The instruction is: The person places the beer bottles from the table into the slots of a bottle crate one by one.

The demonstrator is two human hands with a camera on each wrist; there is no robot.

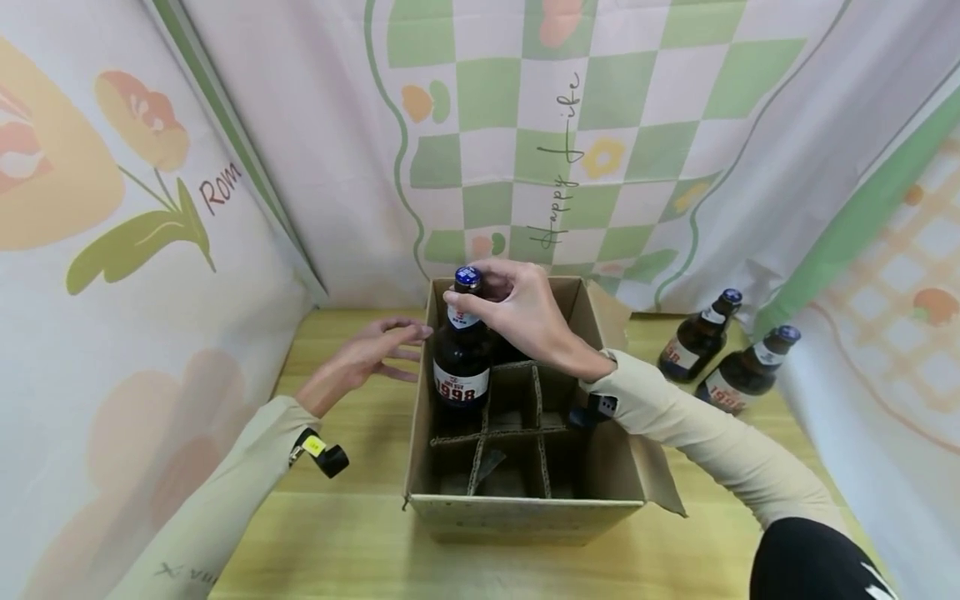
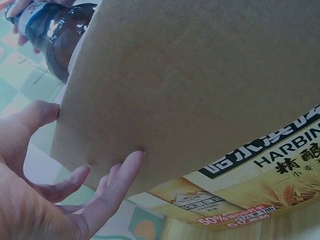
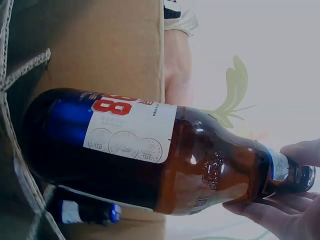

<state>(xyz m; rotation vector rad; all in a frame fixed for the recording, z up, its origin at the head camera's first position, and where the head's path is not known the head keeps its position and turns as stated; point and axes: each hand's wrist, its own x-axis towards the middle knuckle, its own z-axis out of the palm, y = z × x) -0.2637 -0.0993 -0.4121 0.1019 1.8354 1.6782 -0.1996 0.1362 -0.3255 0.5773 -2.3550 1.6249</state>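
Note:
A brown beer bottle (image 1: 462, 367) with a blue cap and a white label marked 1998 stands roughly upright within the left side of a divided cardboard box (image 1: 525, 502). My right hand (image 1: 525, 312) pinches it by the neck, just under the cap. The right wrist view shows the bottle's body (image 3: 130, 130) inside the box wall, beside the cardboard dividers (image 3: 22, 175); whether its base touches the bottom is hidden. At the box's left wall, my left hand (image 1: 375, 354) has its fingers spread, holding nothing. Its fingertips (image 2: 134, 159) lie at the cardboard; contact is unclear.
Two similar bottles (image 1: 693, 337) (image 1: 742, 375) stand on the wooden table (image 1: 330, 517) to the right of the box. Another blue-capped bottle (image 3: 90, 212) lies deeper among the dividers in the right wrist view. Box flaps (image 1: 660, 475) stick out on the right. Patterned curtains (image 1: 495, 108) surround the table.

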